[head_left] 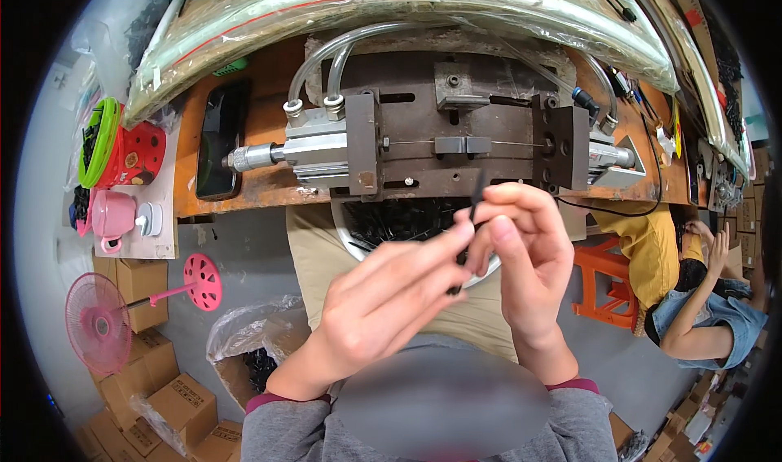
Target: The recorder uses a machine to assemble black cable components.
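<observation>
Close together above my lap, my left hand (391,299) and my right hand (531,258) meet on a thin black plastic-looking part (478,195). Its upper end sticks up between the fingertips; the lower portion is mostly hidden by my fingers. Both hands are closed in a pinch. Just beyond them stands a dark metal fixture (423,177) with a small grey two-piece block (463,145) at its middle. Below the bench edge, partly behind my hands, a white-rimmed container (356,246) holds many small black pieces (391,220).
Pneumatic cylinders (319,154) with clear hoses (314,59) flank the fixture. A black phone (221,140) lies on the wooden bench (186,165). Left are a red bucket (145,153), a pink cup (112,215) and a pink fan (98,322). Another person (705,319) sits at right by an orange stool (604,283).
</observation>
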Tool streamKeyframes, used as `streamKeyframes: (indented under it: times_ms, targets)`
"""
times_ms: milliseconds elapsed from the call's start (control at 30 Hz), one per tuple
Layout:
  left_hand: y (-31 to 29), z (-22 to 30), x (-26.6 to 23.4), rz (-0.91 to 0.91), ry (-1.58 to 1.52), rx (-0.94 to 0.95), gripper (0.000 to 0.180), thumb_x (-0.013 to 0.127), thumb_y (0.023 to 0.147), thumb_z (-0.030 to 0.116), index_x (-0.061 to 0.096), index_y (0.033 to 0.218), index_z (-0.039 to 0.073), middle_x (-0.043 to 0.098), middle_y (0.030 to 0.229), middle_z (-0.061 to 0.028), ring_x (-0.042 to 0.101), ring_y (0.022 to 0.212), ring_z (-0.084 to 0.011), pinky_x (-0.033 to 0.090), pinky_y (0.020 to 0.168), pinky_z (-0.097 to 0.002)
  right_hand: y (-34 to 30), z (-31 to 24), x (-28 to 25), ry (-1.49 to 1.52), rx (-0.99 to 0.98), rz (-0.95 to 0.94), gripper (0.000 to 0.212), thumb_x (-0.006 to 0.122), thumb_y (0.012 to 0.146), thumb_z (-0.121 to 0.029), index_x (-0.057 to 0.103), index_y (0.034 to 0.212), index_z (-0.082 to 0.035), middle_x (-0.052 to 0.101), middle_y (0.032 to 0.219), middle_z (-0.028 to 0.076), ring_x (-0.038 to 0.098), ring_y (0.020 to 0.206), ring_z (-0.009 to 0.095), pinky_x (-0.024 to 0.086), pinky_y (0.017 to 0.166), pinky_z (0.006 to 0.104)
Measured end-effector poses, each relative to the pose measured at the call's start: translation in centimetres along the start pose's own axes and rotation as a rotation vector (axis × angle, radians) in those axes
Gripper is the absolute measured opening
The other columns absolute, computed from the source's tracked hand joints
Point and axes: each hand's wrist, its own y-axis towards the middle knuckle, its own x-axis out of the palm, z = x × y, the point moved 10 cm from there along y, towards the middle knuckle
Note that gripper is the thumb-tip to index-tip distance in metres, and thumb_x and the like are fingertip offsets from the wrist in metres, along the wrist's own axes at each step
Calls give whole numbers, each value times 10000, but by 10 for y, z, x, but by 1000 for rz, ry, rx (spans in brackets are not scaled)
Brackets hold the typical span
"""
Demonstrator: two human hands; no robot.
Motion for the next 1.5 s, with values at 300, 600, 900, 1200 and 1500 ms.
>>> streamKeyframes:
  times_ms: [300,600,900,1200,1500]
  targets:
    - [19,-31,41,17,410,18,261,773,689,95,672,922,37,660,1210,-111,672,720,-199,534,641,-289,-43,-88,14,-359,-740,-100,265,489,995,-154,490,1172,43,662,977,195,619,757,199,527,661,307]
    - [35,-29,48,-98,545,-28,267,787,670,129,674,902,61,660,1218,-89,630,605,-171,500,574,-260,-57,-100,49,-641,-1000,-257,234,536,917,-111,540,1111,20,668,995,182,621,788,221,513,691,321]
    - [30,-32,43,-131,544,-36,283,789,673,144,660,918,82,645,1246,-91,551,507,-165,471,528,-254,-65,-75,46,-1032,-1006,-351,221,583,840,-68,589,1051,-3,674,1014,168,623,818,242,499,721,335]
    - [31,-25,37,-123,443,-9,247,784,686,129,655,889,72,645,1244,-103,564,507,-171,476,517,-263,-73,-66,46,-1014,-1051,-311,229,629,762,-25,639,991,-26,681,1032,155,625,848,263,485,752,349]
    - [-24,-27,37,-357,169,-27,250,773,746,216,704,941,75,653,1232,-72,628,578,-193,514,546,-278,2,-122,29,-1201,-1267,-17,255,676,685,18,688,930,-49,687,1050,142,627,879,284,471,782,363]
